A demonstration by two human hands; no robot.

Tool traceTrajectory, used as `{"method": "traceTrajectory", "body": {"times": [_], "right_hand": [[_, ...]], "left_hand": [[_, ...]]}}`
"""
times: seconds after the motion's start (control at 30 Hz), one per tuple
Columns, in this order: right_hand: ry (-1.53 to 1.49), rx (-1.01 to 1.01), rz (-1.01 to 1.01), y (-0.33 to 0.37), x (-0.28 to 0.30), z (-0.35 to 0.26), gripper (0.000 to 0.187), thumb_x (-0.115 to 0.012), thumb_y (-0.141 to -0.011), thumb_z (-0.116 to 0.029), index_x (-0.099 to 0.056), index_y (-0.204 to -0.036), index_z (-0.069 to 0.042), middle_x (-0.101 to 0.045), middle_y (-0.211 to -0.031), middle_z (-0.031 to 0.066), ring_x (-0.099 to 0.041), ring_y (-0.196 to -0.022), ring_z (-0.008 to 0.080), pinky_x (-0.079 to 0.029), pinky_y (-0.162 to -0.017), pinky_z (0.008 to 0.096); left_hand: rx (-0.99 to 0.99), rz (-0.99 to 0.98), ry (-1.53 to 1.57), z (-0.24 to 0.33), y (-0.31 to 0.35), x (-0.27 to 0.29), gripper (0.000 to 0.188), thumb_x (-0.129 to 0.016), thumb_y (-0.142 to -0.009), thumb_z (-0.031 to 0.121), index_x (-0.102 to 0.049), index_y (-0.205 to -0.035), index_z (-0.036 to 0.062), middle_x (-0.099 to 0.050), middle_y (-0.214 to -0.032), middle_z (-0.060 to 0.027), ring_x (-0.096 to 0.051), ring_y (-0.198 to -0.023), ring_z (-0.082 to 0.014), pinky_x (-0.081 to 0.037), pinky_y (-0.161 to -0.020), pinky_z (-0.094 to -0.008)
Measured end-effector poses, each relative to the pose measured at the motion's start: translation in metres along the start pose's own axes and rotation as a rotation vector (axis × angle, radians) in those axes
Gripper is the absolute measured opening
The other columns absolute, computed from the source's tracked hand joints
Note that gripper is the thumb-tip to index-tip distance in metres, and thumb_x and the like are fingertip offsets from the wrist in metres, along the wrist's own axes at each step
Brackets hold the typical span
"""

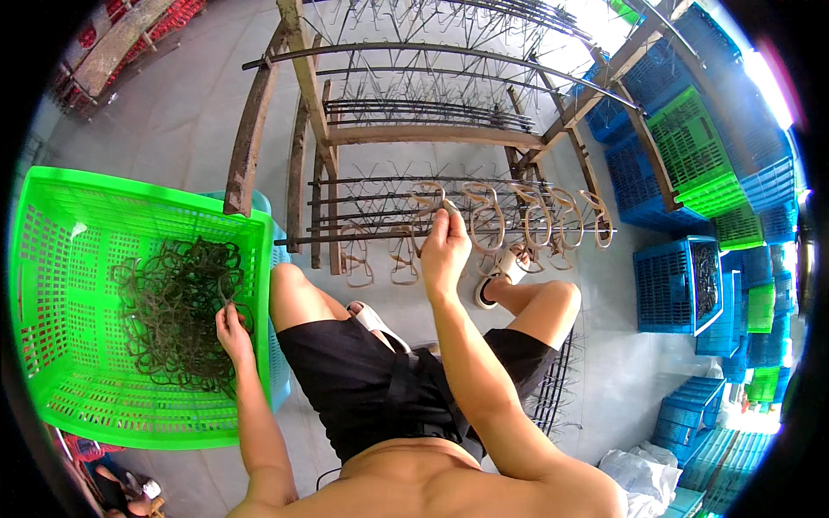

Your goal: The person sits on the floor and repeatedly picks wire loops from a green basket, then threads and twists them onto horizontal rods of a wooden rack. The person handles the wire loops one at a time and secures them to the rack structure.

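Note:
At the left, my left hand reaches into a bright green plastic basket. Its fingers are closed at the edge of a tangled pile of dark, thin loop-shaped frames, pinching one of them. My right hand is raised over my lap, at the lower rods of a rack. Thumb and fingers pinch a beige loop-shaped frame, partly hidden by the hand. Several similar beige frames hang side by side along the rod to its right, and more hang lower down.
The wooden rack stands ahead, bearing metal rods with thin wire hooks. Blue crates and green crates are stacked along the right. A white plastic bag lies at the lower right. More hooked rods lie beside my right leg.

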State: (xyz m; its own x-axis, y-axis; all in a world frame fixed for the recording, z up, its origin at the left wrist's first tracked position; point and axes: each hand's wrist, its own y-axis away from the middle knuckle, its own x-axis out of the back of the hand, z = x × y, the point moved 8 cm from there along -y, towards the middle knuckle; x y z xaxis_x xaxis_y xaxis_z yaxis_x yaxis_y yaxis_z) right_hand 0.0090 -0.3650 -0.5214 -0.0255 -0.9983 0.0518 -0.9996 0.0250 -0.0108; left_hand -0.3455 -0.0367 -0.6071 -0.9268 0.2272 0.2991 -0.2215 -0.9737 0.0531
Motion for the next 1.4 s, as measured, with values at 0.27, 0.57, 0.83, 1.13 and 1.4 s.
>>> {"method": "traceTrajectory", "body": {"times": [0.27, 0.57, 0.83, 1.13, 1.4], "right_hand": [[0.678, 0.577, -0.148, 0.098, -0.025, -0.086, 0.045, -0.061, -0.08, -0.009, -0.049, -0.123, -0.004, -0.043, -0.106, 0.024, -0.042, -0.098, 0.0343, -0.037, -0.086, 0.0407], [0.074, 0.751, -1.399, 0.196, -0.182, -0.066, 0.019, -0.068, -0.076, -0.015, -0.061, -0.09, -0.003, -0.06, -0.087, 0.0125, -0.055, -0.087, 0.0308, -0.044, -0.076, 0.0386], [-0.218, 0.006, -0.317, 0.081, -0.077, -0.021, 0.014, -0.048, -0.095, -0.017, -0.051, -0.097, -0.003, -0.045, -0.057, -0.0005, -0.042, -0.041, 0.0062, -0.035, -0.036, 0.0209], [-0.027, -0.072, 0.109, 0.052, -0.07, -0.009, 0.018, -0.049, -0.094, -0.017, -0.053, -0.087, -0.002, -0.049, -0.054, 0.001, -0.043, -0.045, 0.0058, -0.036, -0.041, 0.0242], [-0.089, -0.112, 0.059, 0.046, -0.076, -0.007, 0.018, -0.05, -0.093, -0.017, -0.055, -0.087, 0.0, -0.049, -0.057, -0.0003, -0.041, -0.045, 0.0054, -0.034, -0.041, 0.0231]], "left_hand": [[-0.026, -0.284, 0.125, 0.072, 0.038, 0.023, 0.03, -0.052, -0.091, 0.028, -0.065, -0.101, 0.0034, -0.035, -0.064, 0.0083, -0.032, -0.059, -0.0048, -0.025, -0.055, -0.0221], [-0.143, -0.91, 0.108, 0.09, 0.044, -0.026, 0.013, -0.057, -0.084, 0.008, -0.06, -0.092, -0.0013, -0.047, -0.083, -0.002, -0.045, -0.076, -0.0096, -0.035, -0.066, -0.0209], [-0.145, -0.366, -0.267, 0.069, -0.004, 0.013, 0.031, -0.043, -0.086, -0.001, -0.05, -0.116, 0.0032, -0.056, -0.095, -0.0072, -0.053, -0.074, -0.015, -0.045, -0.071, -0.0282], [-0.638, -0.078, -0.323, 0.116, 0.005, 0.024, 0.061, -0.035, -0.077, -0.016, -0.029, -0.134, 0.0043, -0.05, -0.123, -0.0132, -0.059, -0.08, -0.0193, -0.048, -0.072, -0.0309], [-0.13, -0.131, -0.787, 0.001, 0.007, 0.028, 0.063, -0.038, -0.081, -0.007, -0.018, -0.14, 0.0041, -0.043, -0.13, -0.0281, -0.052, -0.112, -0.0366, -0.044, -0.09, -0.0411]]}}
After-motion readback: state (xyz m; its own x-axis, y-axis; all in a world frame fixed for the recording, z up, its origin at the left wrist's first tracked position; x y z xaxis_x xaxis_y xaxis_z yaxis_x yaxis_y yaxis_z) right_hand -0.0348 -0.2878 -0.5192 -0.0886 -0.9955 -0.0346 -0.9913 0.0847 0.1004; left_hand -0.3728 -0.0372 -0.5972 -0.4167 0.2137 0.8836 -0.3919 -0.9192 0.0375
